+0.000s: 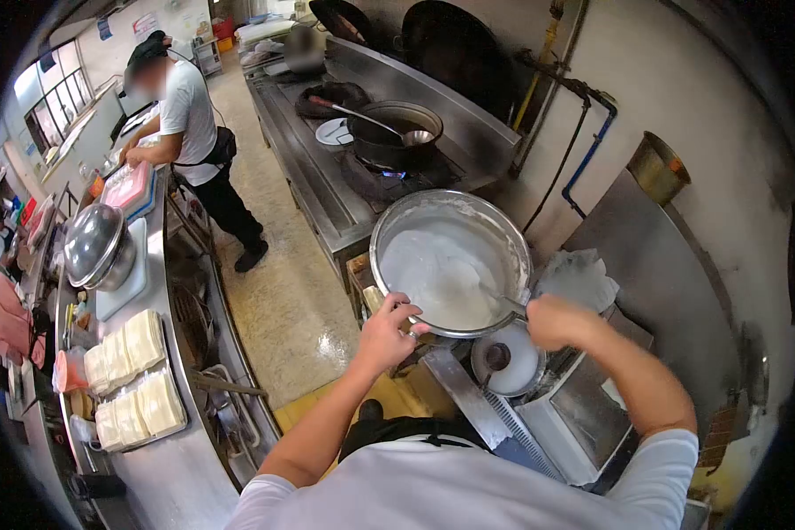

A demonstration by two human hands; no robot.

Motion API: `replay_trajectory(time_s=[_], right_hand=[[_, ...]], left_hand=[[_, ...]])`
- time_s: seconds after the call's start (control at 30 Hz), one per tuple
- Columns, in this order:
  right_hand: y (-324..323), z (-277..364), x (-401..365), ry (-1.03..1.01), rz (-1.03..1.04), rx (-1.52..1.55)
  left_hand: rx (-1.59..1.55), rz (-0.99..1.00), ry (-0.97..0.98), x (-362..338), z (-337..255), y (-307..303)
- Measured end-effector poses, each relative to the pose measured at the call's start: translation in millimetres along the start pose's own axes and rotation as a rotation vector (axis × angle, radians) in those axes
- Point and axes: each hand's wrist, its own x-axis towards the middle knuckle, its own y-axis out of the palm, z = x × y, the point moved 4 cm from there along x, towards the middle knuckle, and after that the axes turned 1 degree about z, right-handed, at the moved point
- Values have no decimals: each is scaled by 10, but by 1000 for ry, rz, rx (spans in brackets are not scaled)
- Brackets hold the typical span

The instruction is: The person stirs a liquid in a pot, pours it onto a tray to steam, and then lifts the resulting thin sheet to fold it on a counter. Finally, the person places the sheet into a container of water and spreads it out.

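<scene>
A large metal bowl [523,231] of white liquid sits in front of me, tilted slightly. My left hand [390,336] is closed on its near left rim, a ring on one finger. Wrapped round the handle of a metal utensil [501,299], my right hand [558,323] is at the bowl's right edge. The utensil's far end is sunk in the white liquid [437,274], so its shape is hidden. Just below the bowl, a smaller pot [539,364] holds white liquid and a dark ladle [497,356].
Beyond the bowl, a dark pot [375,150] with a ladle stands over a blue flame. At left, a counter [172,406] bears stacked pale sheets [132,353] and a domed metal bowl [97,238]. Another person [190,115] works behind it. A metal bucket [658,172] stands at right.
</scene>
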Motion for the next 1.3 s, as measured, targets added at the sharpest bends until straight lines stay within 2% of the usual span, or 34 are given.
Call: replay_trajectory(time_s=[0.03,0.13,0.23,0.33,0.43,0.57,0.83,0.87,0.97,1.0,1.1,1.13,1.2,1.3], right_hand=[[-82,-27,20,-8,113,-2],[-298,-36,16,6,220,139],[-52,-103,108,-52,178,480],[326,-52,205,-112,-9,753],[541,42,150,55,-10,1047],[820,85,26,167,-76,1395],[1084,283,-360,74,-417,1386],[1141,301,-408,114,-430,1402],[1404,375,-468,165,-634,1266],[1353,414,-540,226,-578,1249],[1429,536,-601,176,-803,1056],[1428,591,-617,212,-788,1086],[1478,650,-603,239,-848,920],[1423,749,-604,309,-865,764]], left_hand=[[1,6,-5,0,-3,5],[15,15,-14,7,-17,-11],[37,18,-15,19,-53,-51],[65,18,-14,7,-50,-39],[97,24,3,21,-42,-31],[77,65,-29,21,-109,-40],[60,117,-75,70,-106,-35],[54,122,-76,75,-111,-41],[57,123,-67,76,-119,-46],[60,119,-60,79,-116,-42],[60,134,-69,79,-68,-38],[62,118,-34,78,-64,-41],[62,85,38,84,-52,-47],[75,97,19,86,-25,-45]])
